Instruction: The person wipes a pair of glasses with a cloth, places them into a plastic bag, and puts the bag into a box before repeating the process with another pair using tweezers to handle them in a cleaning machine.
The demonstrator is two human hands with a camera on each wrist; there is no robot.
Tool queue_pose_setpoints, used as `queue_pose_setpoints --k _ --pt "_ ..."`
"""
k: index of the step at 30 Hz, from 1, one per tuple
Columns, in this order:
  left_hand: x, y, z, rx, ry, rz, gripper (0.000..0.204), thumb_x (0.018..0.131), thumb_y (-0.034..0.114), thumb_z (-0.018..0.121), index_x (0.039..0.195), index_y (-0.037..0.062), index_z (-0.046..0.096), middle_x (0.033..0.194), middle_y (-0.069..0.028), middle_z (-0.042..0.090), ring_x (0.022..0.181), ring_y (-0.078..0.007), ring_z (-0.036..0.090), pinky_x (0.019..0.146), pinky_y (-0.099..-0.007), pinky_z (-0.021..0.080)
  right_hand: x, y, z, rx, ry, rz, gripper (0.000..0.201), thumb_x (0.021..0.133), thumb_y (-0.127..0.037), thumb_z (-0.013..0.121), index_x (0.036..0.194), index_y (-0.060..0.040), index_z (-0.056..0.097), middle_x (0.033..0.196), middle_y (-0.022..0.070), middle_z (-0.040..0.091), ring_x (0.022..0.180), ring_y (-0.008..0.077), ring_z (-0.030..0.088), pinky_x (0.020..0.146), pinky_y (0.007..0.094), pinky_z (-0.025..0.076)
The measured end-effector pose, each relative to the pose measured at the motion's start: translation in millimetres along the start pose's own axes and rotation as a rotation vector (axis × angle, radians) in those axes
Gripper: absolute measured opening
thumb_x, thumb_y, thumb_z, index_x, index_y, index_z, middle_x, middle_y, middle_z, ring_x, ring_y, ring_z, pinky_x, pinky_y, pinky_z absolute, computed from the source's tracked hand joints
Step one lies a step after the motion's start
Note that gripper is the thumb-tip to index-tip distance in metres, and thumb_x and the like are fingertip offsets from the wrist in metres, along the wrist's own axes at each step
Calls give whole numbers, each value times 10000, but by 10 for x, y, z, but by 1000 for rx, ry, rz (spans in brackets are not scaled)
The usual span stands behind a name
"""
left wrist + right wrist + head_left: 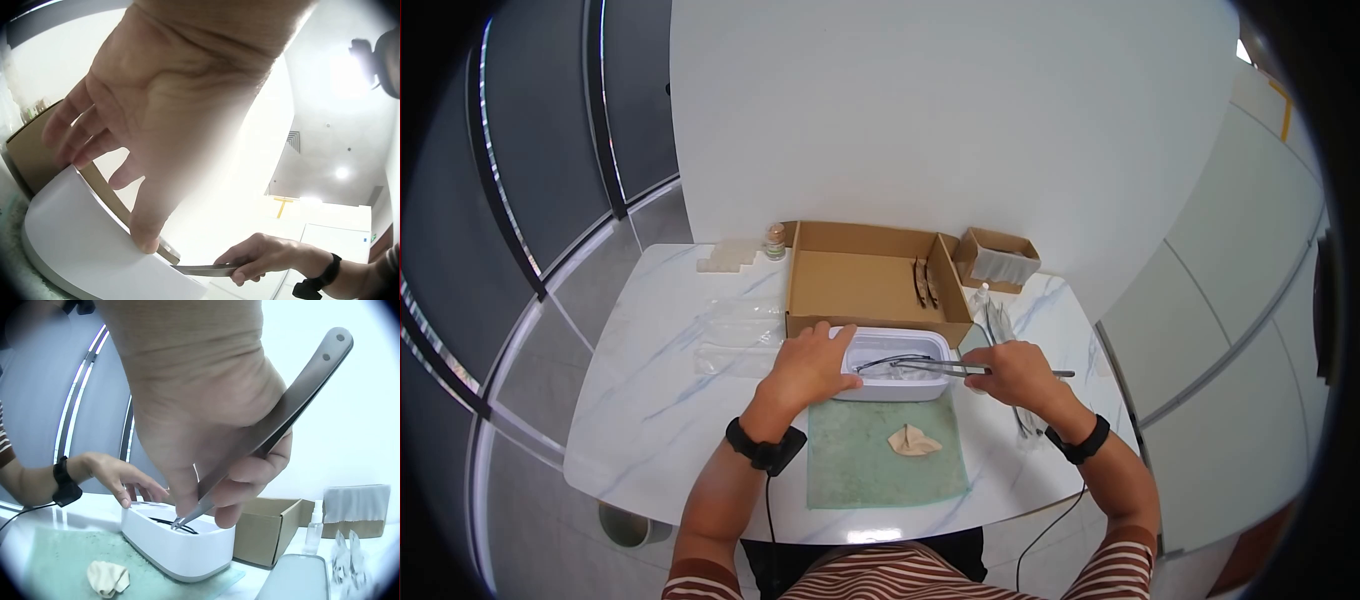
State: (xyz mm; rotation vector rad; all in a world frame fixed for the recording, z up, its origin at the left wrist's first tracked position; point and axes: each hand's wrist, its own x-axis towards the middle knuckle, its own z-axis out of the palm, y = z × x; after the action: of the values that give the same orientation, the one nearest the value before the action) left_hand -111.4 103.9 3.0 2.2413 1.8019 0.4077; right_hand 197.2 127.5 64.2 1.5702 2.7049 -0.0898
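My right hand (1018,375) grips long metal tweezers (275,425), their tips down inside a white oblong tub (890,394). The tips meet a thin dark frame (878,361), which looks like a pair of glasses and lies in clear liquid. My left hand (808,365) rests across the tub's left end, thumb (147,240) at the near rim and fingers spread toward the far rim. Just in front of the tub, a crumpled beige cloth (915,441) lies on a green mat (850,475).
Behind the tub stands an open cardboard box (860,285) with two dark slender pieces (925,283) inside. A smaller box (1000,262), a spray bottle (314,528) and wrapped tools (1000,322) are at the right. A small jar (775,242) and clear plastic bags (740,335) lie left.
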Motion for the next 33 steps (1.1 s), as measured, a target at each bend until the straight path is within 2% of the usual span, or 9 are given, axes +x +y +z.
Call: queue_pose_setpoints --k 8,14,16,19,26,32,33 --pt "-10 21 -28 0 -9 -4 808 784 402 839 1451 93 504 1304 -194 582 1221 -367 579 991 -467 497 -30 26 291 115 182 30 284 860 -287 763 1107 -147 759 810 144 730 788 367 694 708 472 537" --pt "-7 18 -23 -7 -17 -7 812 781 396 841 1454 94 502 1309 -195 580 1224 -371 576 992 -467 497 -186 -24 7 136 126 65 302 855 -299 771 1111 -139 756 787 112 736 769 340 702 699 451 540" --pt "-2 13 -11 2 -9 -9 812 782 398 840 1455 94 502 1310 -194 581 1224 -370 575 992 -466 497 -200 -11 -66 149 121 64 331 841 -274 795 1138 -133 761 812 140 743 762 316 718 713 406 553" --pt "-10 30 -30 11 -18 -11 816 781 405 838 1457 93 502 1312 -192 580 1221 -368 576 993 -464 497 -144 16 -91 160 125 61 322 864 -316 764 1131 -137 754 802 109 742 768 334 702 707 438 540" --pt "1 -3 -3 -2 -19 -16 822 775 413 840 1456 97 505 1302 -190 583 1213 -363 580 988 -460 499 27 89 0 169 76 54 304 881 -295 762 1131 -121 759 813 132 743 759 328 700 717 414 536" --pt "-7 22 -24 -12 -21 -16 814 775 410 840 1450 98 510 1292 -188 586 1212 -363 581 983 -462 501 -69 78 -120 189 -34 80 308 869 -321 774 1115 -137 766 813 112 740 762 303 697 716 397 531" --pt "-10 25 -28 -11 -17 -14 814 774 410 841 1449 98 510 1293 -189 586 1211 -364 581 983 -463 501 -74 75 -149 159 -70 77 316 878 -344 757 1127 -149 763 836 115 745 801 308 704 737 409 538"
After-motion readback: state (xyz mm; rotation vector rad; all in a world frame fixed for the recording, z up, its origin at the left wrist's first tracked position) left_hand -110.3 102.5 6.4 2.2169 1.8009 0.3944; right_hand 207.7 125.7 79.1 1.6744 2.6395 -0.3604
